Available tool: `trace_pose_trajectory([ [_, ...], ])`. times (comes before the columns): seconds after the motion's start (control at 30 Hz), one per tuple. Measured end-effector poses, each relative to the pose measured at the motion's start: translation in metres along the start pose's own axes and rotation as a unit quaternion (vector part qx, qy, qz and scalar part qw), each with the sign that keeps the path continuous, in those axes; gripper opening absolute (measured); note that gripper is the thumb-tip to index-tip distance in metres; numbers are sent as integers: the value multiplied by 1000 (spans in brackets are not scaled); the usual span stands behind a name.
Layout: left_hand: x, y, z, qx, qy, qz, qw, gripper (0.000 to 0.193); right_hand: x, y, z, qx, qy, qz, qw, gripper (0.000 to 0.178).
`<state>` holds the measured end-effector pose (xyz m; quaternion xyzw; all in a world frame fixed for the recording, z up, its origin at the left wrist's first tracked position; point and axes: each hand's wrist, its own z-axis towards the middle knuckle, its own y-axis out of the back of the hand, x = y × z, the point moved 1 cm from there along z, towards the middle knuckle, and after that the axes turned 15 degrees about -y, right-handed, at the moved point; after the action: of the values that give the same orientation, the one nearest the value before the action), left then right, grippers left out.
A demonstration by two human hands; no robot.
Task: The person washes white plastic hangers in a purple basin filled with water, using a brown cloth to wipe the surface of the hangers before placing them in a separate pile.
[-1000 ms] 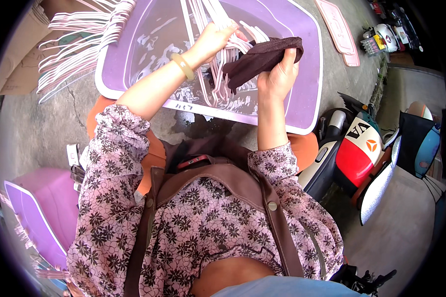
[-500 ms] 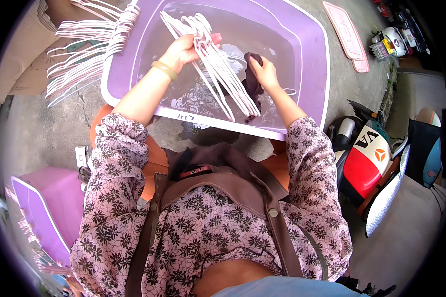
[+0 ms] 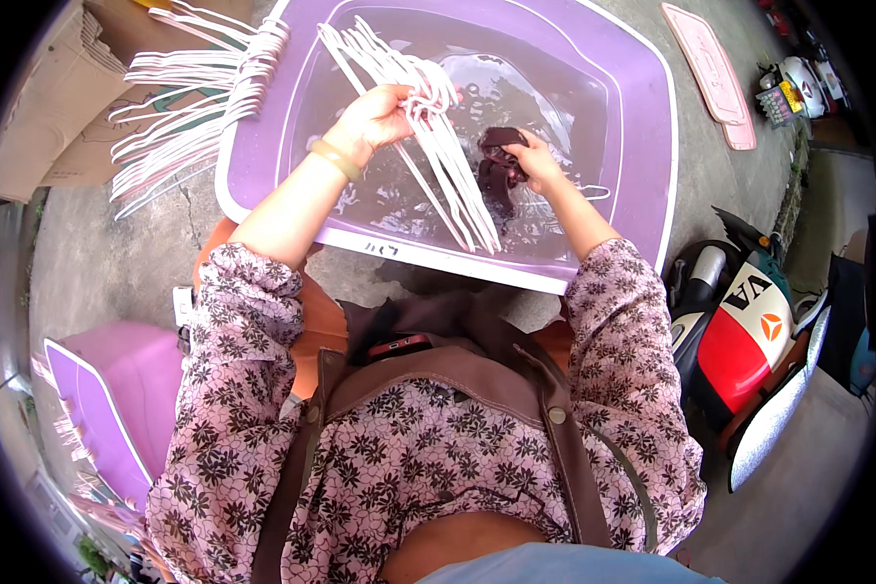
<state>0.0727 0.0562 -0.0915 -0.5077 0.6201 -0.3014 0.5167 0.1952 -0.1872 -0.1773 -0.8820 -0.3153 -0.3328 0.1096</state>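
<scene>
Over a purple tub (image 3: 640, 136) of murky water, my left hand (image 3: 375, 122) is closed round a bundle of white clothes hangers (image 3: 448, 165) near their hooks. The bundle slants across the water, its lower ends close to the tub's near rim. My right hand (image 3: 533, 161) grips a dark, wet cloth (image 3: 499, 180) to the right of the hangers; its lower part hangs at the water. A thin white hanger part (image 3: 594, 193) pokes up by the right wrist. How far the cloth reaches below the surface is hidden.
Many more pale hangers (image 3: 190, 92) hang on the tub's left rim. Cardboard (image 3: 44, 107) lies at the far left, and a second purple tub (image 3: 117, 389) stands low on the left. To the right are a pink lid (image 3: 706, 73) and a red-and-white motor scooter (image 3: 745, 336).
The whole view has shifted slightly. The dark cloth has moved down and away from the hangers, bunched more in my right hand. My left hand still holds the hangers.
</scene>
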Motion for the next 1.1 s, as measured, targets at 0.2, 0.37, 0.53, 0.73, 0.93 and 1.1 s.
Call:
trace_pose_trajectory([
  [0.2,18,13,21,-101,-2,-36,994,34,64,-57,-141,63,339,65,936,28],
  [0.37,42,-15,4,-54,-36,179,982,27,84,-106,-137,-183,570,-151,787,26],
  [0.53,42,-33,-6,-24,-64,157,985,26,132,-128,-149,-232,493,-245,802,44],
  [0.73,45,-30,0,-10,-126,67,990,24,152,-114,-146,-133,314,-472,813,43],
  [0.93,47,-46,-2,-8,-212,170,962,23,134,-96,-136,-40,267,-173,947,36],
  [1.1,48,-54,-11,8,-195,249,949,26,127,-95,-144,19,191,55,980,29],
])
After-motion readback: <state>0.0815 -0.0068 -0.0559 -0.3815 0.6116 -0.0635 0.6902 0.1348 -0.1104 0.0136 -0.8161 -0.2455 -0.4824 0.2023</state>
